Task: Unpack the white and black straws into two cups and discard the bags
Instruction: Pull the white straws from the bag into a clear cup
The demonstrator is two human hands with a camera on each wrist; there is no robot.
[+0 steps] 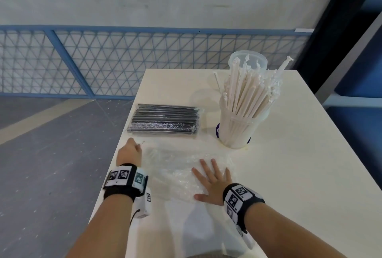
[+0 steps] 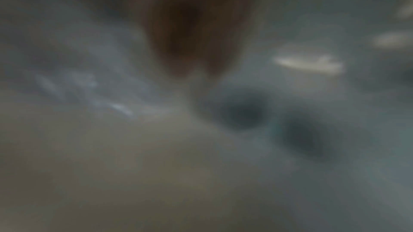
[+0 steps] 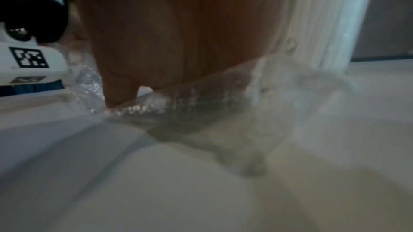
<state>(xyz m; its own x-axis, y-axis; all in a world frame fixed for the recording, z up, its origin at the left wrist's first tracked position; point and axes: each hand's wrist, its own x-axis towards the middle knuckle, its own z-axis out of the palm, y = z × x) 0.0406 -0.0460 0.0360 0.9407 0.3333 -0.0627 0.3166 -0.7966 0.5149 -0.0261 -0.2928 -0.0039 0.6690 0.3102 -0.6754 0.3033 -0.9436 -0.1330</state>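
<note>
An empty clear plastic bag (image 1: 177, 166) lies flat on the white table (image 1: 289, 175). My left hand (image 1: 132, 150) is curled and pinches the bag's left end near the table's left edge. My right hand (image 1: 211, 177) lies flat on the bag's right part with its fingers spread; the right wrist view shows the palm (image 3: 178, 32) pressing crinkled plastic (image 3: 174, 110). A sealed pack of black straws (image 1: 165, 121) lies just beyond the bag. White straws (image 1: 248, 92) stand in a clear cup (image 1: 237, 131). A second clear cup (image 1: 248, 59) stands behind it. The left wrist view is blurred.
The table's left edge runs close to my left hand, with grey floor (image 1: 51, 154) below it. A blue mesh fence (image 1: 124, 61) stands behind the table. The left wristband's camera (image 3: 29, 59) shows at the left of the right wrist view.
</note>
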